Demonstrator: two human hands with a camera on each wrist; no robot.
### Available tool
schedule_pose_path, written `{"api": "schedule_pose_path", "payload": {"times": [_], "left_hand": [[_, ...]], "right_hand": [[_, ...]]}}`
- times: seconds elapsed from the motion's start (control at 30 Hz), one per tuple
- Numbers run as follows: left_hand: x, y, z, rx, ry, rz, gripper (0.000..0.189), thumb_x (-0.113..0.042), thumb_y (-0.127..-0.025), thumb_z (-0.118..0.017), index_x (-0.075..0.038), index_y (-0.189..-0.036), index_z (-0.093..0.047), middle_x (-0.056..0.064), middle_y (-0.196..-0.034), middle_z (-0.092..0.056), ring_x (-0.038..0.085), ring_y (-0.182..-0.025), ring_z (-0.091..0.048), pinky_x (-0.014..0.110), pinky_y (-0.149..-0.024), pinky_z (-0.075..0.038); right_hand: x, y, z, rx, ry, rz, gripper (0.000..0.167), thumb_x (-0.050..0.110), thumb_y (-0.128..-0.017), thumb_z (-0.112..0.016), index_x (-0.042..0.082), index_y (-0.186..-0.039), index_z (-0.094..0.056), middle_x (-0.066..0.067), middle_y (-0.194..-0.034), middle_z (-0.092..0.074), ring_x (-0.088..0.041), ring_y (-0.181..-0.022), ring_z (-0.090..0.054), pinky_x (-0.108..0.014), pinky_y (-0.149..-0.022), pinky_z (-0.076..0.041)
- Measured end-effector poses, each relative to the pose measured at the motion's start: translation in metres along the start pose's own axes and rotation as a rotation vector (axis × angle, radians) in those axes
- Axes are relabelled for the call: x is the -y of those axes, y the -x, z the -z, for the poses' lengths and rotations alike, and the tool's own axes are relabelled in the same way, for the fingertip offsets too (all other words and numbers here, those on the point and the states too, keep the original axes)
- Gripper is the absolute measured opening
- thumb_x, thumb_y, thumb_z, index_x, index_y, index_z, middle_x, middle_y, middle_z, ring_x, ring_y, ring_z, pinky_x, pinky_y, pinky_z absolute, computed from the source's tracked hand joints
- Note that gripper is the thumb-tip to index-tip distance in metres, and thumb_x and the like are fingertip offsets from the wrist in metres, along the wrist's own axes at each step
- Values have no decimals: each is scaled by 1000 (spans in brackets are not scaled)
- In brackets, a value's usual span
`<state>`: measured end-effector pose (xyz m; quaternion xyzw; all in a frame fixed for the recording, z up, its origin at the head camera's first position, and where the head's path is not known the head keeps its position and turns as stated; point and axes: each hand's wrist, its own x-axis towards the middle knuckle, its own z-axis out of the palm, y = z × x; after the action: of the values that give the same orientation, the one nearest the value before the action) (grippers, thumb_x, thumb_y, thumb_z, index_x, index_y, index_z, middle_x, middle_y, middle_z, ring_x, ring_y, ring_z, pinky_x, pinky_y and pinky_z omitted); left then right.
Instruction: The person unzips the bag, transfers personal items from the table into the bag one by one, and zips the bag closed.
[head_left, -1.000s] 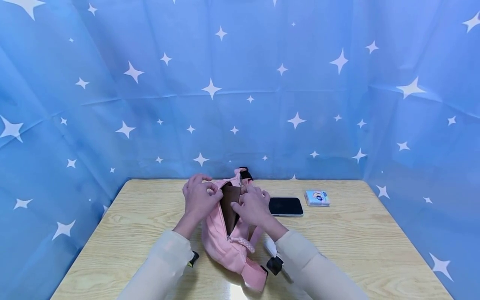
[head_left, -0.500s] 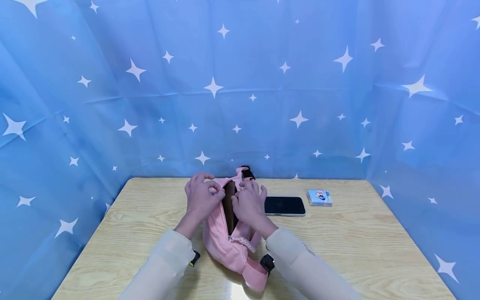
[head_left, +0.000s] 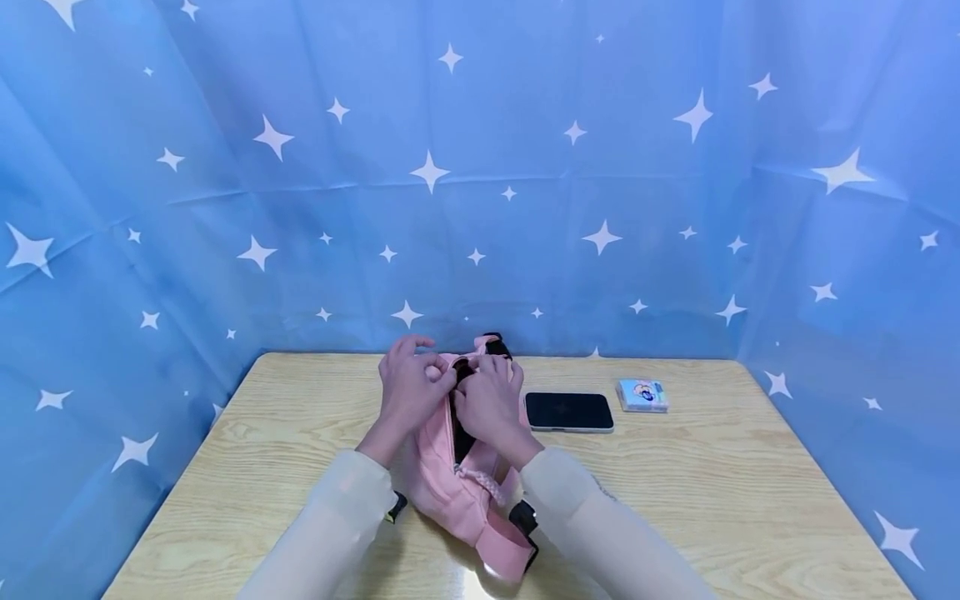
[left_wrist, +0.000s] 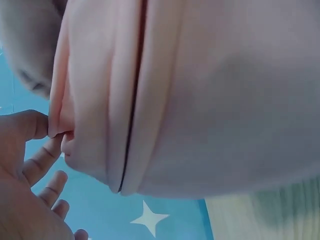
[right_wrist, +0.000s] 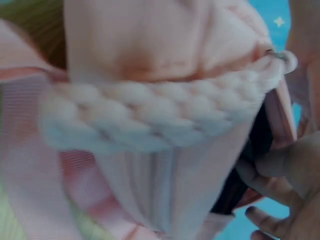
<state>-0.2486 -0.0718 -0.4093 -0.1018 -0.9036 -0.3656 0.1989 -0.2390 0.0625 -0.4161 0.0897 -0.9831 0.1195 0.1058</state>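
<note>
A pink belt bag (head_left: 442,492) stands on the table with its zipped mouth open, showing a dark inside (head_left: 461,433). My left hand (head_left: 408,387) pinches the left rim near the far end; the left wrist view shows thumb and index finger on the folded pink cloth (left_wrist: 85,90). At the right side of the mouth is my right hand (head_left: 491,408), bent inward. In the right wrist view its thumb and index finger (right_wrist: 275,182) reach into the dark opening, fingertips hidden; I cannot tell what they hold. A pale braided cord (right_wrist: 150,117) hangs by the zip.
Right of the bag lies a black-screened phone (head_left: 570,412), and beyond it a small blue packet (head_left: 642,396). Black buckles (head_left: 522,517) hang at the strap's near end. A black piece (head_left: 396,506) shows beside my left sleeve. A blue starred curtain (head_left: 480,217) borders the table (head_left: 712,492).
A flat brown thing in my right hand has gone down into the bag, out of sight. My right hand has shifted left over the mouth; my left keeps its pinch on the rim.
</note>
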Motion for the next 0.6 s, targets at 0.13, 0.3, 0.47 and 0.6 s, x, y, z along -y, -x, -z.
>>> {"api": "schedule_pose_path", "payload": {"times": [0.13, 0.3, 0.47, 0.6], "left_hand": [[-2, -2, 2, -21, 18, -22, 12, -21, -80, -68, -14, -72, -71, 6, -122, -59, 29, -129, -42, 54, -110, -24], [0, 2, 8, -30, 13, -14, 11, -23, -80, -69, -13, -74, -72, 5, -122, -59, 29, -130, -41, 54, -110, -23], [6, 8, 13, -3, -21, 21, 12, -24, -81, -69, -13, -76, -72, 4, -123, -58, 29, -130, -40, 54, -111, -21], [8, 7, 12, 3, -36, 25, 13, -25, -81, -68, -14, -76, -72, 4, -124, -57, 28, -130, -39, 54, -112, -19]], "right_hand": [[0, -4, 2, -23, 29, -12, 26, 34, -94, -59, 22, -80, -76, -5, -134, -56, -32, -130, -40, -62, -109, -25], [-11, -3, -12, -73, 87, -43, 26, 43, -89, -66, 24, -78, -79, -2, -136, -56, -31, -136, -36, -63, -112, -21], [-17, -2, -25, -111, 139, 19, 26, 43, -88, -68, 22, -77, -79, -5, -141, -53, -32, -142, -29, -65, -114, -16], [-19, -5, -27, -126, 184, 22, 25, 44, -87, -69, 22, -78, -78, -5, -141, -51, -31, -143, -29, -64, -115, -15]]}}
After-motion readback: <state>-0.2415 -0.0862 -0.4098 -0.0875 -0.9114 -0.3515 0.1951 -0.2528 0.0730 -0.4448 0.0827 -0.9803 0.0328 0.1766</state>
